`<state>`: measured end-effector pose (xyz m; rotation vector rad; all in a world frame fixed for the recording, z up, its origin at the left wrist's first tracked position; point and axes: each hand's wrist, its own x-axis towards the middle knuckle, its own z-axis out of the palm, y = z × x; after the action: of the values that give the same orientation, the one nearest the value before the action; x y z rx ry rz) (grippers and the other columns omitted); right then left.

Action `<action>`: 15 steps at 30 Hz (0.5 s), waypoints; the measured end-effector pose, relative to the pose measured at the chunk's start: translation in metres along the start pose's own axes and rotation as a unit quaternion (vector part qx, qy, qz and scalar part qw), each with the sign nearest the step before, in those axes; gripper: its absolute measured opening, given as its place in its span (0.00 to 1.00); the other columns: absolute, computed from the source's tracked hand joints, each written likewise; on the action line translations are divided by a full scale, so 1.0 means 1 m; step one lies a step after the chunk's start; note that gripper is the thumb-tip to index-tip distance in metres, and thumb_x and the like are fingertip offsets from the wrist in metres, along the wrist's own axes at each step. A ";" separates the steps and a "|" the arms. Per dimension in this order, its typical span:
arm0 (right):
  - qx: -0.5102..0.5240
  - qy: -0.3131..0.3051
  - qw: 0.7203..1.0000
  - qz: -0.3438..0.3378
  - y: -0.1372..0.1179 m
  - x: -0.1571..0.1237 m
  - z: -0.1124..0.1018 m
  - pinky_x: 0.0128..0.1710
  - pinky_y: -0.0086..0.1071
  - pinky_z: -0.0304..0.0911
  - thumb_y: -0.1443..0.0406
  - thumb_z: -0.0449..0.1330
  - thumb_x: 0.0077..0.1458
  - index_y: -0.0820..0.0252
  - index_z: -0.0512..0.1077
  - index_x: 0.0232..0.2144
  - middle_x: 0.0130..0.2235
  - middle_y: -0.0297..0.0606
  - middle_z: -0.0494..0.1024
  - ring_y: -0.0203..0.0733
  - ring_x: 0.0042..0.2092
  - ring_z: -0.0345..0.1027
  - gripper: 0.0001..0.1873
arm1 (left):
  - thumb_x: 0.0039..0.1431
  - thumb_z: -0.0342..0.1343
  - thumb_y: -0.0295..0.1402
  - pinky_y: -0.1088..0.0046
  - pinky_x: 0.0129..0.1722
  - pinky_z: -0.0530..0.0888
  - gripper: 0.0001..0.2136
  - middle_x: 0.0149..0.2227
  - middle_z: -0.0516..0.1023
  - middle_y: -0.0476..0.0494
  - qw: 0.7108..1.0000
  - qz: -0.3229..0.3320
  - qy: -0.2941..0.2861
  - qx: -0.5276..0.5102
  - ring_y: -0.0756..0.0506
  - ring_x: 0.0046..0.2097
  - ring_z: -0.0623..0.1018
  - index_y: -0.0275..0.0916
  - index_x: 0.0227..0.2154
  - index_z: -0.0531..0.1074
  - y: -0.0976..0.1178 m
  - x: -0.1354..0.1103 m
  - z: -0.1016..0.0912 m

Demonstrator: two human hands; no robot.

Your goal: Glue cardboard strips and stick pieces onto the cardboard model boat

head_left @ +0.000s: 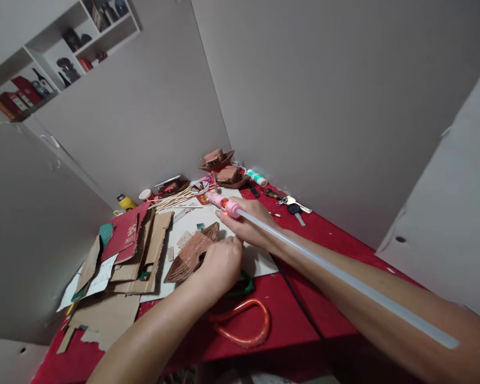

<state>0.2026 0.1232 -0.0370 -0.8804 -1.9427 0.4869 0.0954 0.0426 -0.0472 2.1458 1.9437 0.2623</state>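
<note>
My left hand (pixel 220 264) is closed on a brown cardboard boat model (pixel 190 256) lying on a white sheet (pixel 260 261) on the red table. My right hand (pixel 250 224) grips a pink hot glue gun (pixel 224 205), its red light on, nozzle pointing away to the left. A long translucent glue stick (pixel 344 277) runs out of the gun's back along my right forearm.
Cardboard sheets and a red booklet (pixel 126 237) lie left of the model. Wooden skewers (pixel 176 198), two finished boat models (pixel 220 165), keys (pixel 294 205), a yellow bottle (pixel 125 201) and a cup sit near the wall. Orange-handled scissors (pixel 244 325) lie near the table (pixel 312 234) front edge.
</note>
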 end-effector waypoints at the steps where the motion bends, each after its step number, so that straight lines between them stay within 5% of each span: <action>1: -0.002 0.002 1.000 0.001 0.000 0.000 -0.001 0.24 0.31 0.49 0.57 0.56 0.55 0.57 0.69 0.25 0.25 0.37 0.74 0.42 0.26 0.66 0.12 | 0.63 0.54 0.32 0.61 0.42 0.74 0.09 0.40 0.76 0.40 0.999 0.004 0.007 -0.040 0.43 0.40 0.77 0.34 0.43 0.70 0.001 -0.007 -0.003; 7: -0.006 0.011 1.000 0.012 0.002 0.005 -0.006 0.27 0.31 0.54 0.57 0.56 0.56 0.58 0.72 0.29 0.29 0.39 0.77 0.44 0.31 0.70 0.12 | 0.66 0.45 0.38 0.76 0.26 0.70 0.11 0.29 0.73 0.45 0.955 0.025 -0.036 -0.295 0.51 0.25 0.71 0.35 0.42 0.66 0.009 -0.067 -0.018; 11: 0.002 -0.008 1.000 0.015 0.004 0.003 -0.001 0.27 0.31 0.56 0.58 0.57 0.54 0.58 0.73 0.29 0.28 0.40 0.78 0.46 0.31 0.71 0.10 | 0.58 0.57 0.43 0.78 0.24 0.64 0.16 0.26 0.70 0.48 0.856 -0.057 -0.093 -0.505 0.55 0.22 0.66 0.33 0.38 0.71 0.003 -0.103 -0.018; 15: 0.040 -0.038 0.998 0.005 0.007 -0.002 0.010 0.33 0.33 0.63 0.60 0.58 0.55 0.56 0.77 0.32 0.33 0.40 0.81 0.48 0.36 0.74 0.09 | 0.58 0.59 0.43 0.79 0.24 0.65 0.14 0.23 0.68 0.52 0.850 -0.080 0.018 -0.521 0.54 0.23 0.67 0.36 0.33 0.70 -0.018 -0.118 -0.027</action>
<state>0.1970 0.1266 -0.0475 -0.8320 -1.9734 0.6086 0.0590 -0.0716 -0.0237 1.2387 1.4126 1.0405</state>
